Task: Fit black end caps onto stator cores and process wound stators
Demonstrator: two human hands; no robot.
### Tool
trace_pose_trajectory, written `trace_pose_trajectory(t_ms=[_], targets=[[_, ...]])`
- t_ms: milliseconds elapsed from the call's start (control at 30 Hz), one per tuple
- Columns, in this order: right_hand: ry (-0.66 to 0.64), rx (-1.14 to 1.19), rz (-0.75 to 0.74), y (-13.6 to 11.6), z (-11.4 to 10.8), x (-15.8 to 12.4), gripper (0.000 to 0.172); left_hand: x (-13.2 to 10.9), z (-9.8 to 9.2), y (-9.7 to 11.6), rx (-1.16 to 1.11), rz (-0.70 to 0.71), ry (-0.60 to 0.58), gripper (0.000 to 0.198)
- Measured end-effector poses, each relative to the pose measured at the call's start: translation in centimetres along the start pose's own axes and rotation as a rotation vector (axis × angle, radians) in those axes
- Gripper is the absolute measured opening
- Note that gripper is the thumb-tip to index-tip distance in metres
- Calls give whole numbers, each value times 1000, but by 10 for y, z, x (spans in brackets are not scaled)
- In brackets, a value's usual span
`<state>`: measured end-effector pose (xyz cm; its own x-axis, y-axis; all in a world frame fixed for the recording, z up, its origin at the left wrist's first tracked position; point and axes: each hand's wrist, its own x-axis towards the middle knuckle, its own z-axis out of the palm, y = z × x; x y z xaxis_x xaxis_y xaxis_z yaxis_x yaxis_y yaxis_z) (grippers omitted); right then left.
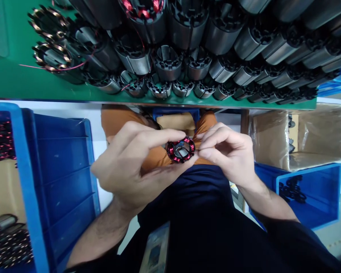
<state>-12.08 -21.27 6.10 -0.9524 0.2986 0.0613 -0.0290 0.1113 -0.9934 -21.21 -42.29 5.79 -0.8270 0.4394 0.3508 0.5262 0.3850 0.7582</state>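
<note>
A wound motor stator [172,156], a black ring with red wire coils, is held over my lap in the head view. Its end with the round opening faces up toward me. My left hand [136,159] grips it between thumb and fingers at its left and lower sides. Close by on the right, my right hand [226,149] pinches thumb and forefinger together at the stator's edge. Whatever lies between those fingertips is too small to make out.
Rows of bare metal stators [197,62] line the green table [8,81] ahead. Copper-wound stators [52,57] stand there at left. A blue crate [64,170] is at left. A cardboard box [316,134] sits above a blue bin [324,197] of black parts at right.
</note>
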Motion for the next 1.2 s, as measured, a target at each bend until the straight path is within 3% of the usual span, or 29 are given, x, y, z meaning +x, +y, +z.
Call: trace_pose_trajectory(t_ms=[100, 267, 367, 467, 567, 700, 900, 967, 1100, 1167, 1200], targets=[[-14, -128, -62, -4, -15, 2, 23, 0, 0, 2, -31, 71, 33, 40], [24, -168, -165, -12, -18, -1, 18, 4, 8, 5, -191, 151, -86, 30], [65, 19, 22, -7, 2, -8, 30, 5, 18, 0, -184, 199, 16, 27], [-17, 293, 188, 5, 26, -19, 49, 3, 25, -4, -110, 296, 125, 38], [53, 426, 207, 12, 39, -27, 30, 0, 24, -4, 30, 317, 79, 28], [132, 421, 251, 9, 38, -26, 14, -4, 21, -2, 118, 315, 8, 22], [-35, 338, 283, -7, 19, -13, 15, -6, 15, -1, 111, 368, 27, 22], [-139, 216, 198, -12, 8, -5, 13, -7, 8, 4, 61, 295, -31, 19], [-337, -252, -160, -30, -20, 13, 4, -5, 1, 6, -269, 67, -232, 13], [-450, -446, -327, -39, -34, 18, 7, -3, 6, -1, -653, -204, -513, 14], [-508, -496, -372, -42, -39, 18, 9, -3, 11, -6, -859, -384, -707, 32]])
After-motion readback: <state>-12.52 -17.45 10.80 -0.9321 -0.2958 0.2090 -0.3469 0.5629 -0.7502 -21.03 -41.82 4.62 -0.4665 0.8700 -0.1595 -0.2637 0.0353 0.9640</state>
